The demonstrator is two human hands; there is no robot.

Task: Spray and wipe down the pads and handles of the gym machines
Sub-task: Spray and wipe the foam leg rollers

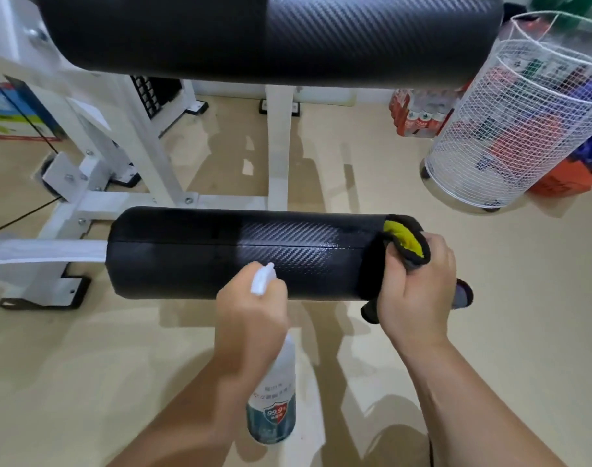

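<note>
Two black, carbon-weave roller pads are in shot: the upper roller pad runs across the top, and the lower roller pad sits on a white arm of the white steel machine frame, above the beige floor. Left hand is wrapped tight around the neck of a clear plastic spray bottle with a white trigger head, nozzle right up against the front of the lower pad; the bottle's body hangs below the wrist, and how much liquid is in it I can't tell. Right hand is closed on a dark grey cloth with a yellow inner face, pressing it over the pad's right end cap. The pad's surface beside the cloth looks glossy. Off to the right, a tall white wire-mesh basket holds a jumble of red, orange and dark items, too blurred to name. Beside it is a pack of red-labelled bottles.
</note>
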